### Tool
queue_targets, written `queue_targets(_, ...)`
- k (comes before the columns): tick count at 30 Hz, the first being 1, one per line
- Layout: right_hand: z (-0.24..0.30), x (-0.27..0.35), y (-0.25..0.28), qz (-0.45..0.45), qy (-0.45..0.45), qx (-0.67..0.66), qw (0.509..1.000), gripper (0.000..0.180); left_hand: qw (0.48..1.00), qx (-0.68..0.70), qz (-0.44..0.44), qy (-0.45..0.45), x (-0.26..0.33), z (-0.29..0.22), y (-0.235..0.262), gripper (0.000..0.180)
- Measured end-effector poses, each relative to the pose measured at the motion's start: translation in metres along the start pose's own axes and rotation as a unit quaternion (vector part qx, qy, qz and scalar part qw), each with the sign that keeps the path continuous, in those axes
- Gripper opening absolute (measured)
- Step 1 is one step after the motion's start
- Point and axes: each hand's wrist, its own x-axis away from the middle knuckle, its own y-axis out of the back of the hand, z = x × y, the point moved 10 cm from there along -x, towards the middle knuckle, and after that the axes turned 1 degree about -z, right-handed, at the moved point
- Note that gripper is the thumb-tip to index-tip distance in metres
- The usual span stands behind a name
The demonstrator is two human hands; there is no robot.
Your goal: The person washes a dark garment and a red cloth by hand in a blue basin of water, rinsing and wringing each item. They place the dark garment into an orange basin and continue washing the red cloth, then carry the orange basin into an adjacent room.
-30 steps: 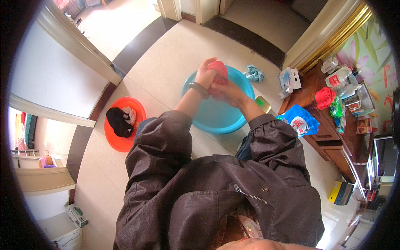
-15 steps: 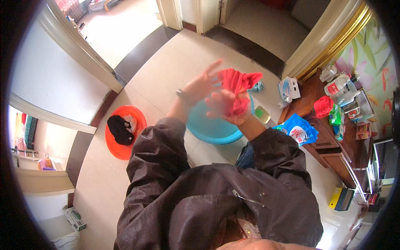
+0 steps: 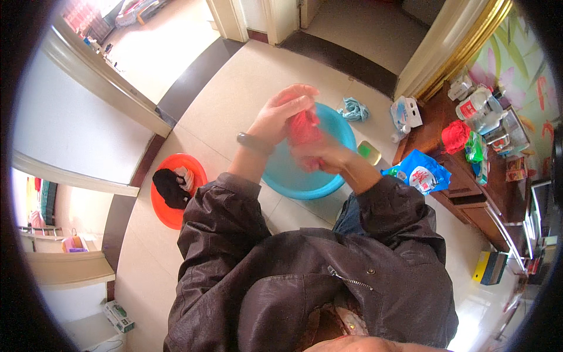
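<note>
A red cloth is bunched between my two hands above a blue basin on the floor. My left hand, with a dark band on the wrist, curls around the cloth's upper end. At its lower end my right hand grips the cloth, though motion smears its fingers. The basin's inside looks bluish and is partly hidden by my hands. To the left stands an orange-red basin with a black cloth item and a pale one in it.
Beyond the blue basin lies a light-blue cloth. A clear box with something green sits right of it. Further right are a white package, a blue bag and a wooden cabinet bearing bottles and a red bundle.
My left hand has closed around the red cloth. The cloth has moved left and now hangs between both hands; the right hand has shifted slightly left.
</note>
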Motion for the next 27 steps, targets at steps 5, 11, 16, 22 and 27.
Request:
queue_targets(5, 0.028, -0.02, 0.056, -0.259, 0.15, 0.519, 0.8, 0.053, 0.923, -0.349, -0.153, -0.051, -0.007, 0.011, 0.053, 0.022)
queue_targets(11, 0.017, -0.019, 0.062, -0.345, 0.111, 0.642, 0.676, 0.076, 0.76, -0.597, -0.258, -0.021, 0.0, 0.031, 0.099, 0.027)
queue_targets(16, 0.009, -0.028, 0.053, -0.29, 0.102, 0.701, 0.643, 0.065, 0.701, -0.656, -0.263, 0.096, 0.007, 0.044, 0.115, 0.032)
queue_targets(22, -0.031, -0.03, 0.077, -0.179, -0.027, 0.027, 0.983, 0.048, 0.926, -0.196, -0.318, 0.057, 0.011, 0.027, 0.137, 0.035)
queue_targets(27, 0.014, -0.009, 0.004, 0.182, 0.072, -0.406, 0.893, 0.044, 0.969, 0.151, -0.18, -0.074, 0.004, 0.003, 0.098, 0.053)
